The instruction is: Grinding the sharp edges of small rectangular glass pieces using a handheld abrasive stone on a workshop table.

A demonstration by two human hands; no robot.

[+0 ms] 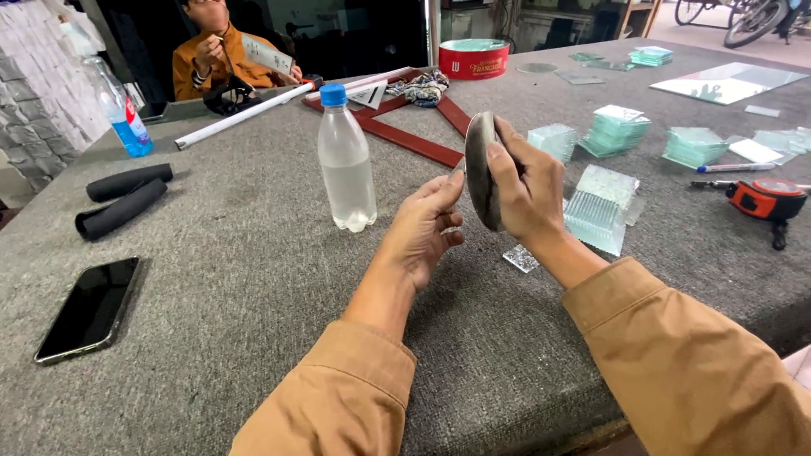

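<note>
Far left at 9 o'clock: dark phone (89, 309) flat on grey felt tabletop (236, 253), screen up. Above it, approx 10 o'clock: two black foam rolls (125, 196) side by side; blue-label bottle (118, 105) further back nr table edge. White tube (245, 112) lying diagonally twd 11 o'clock, seated person in orange jacket (211, 51) behind it, hand at mouth. Centre, just left of hands: clear plastic water bottle w/ blue cap (345, 160), upright, partly full. Left hand (422, 228) at centre, palm up, fingers loosely curled, fingertips touching lower edge of round grey disc (480, 169). Disc held on edge, upright, above tabletop, gripped by right hand (528, 190) wrapped round its right side, thumb on front rim. Small glass piece (520, 258) on felt under right wrist. At 12 o'clock: red wooden frame strips (405, 139), red round tin (473, 59). Twd 2–3 o'clock: ribbed glass square (598, 211), several stacks of small greenish glass pieces (621, 131), marker pen (733, 168), orange tape measure (767, 199).
</note>
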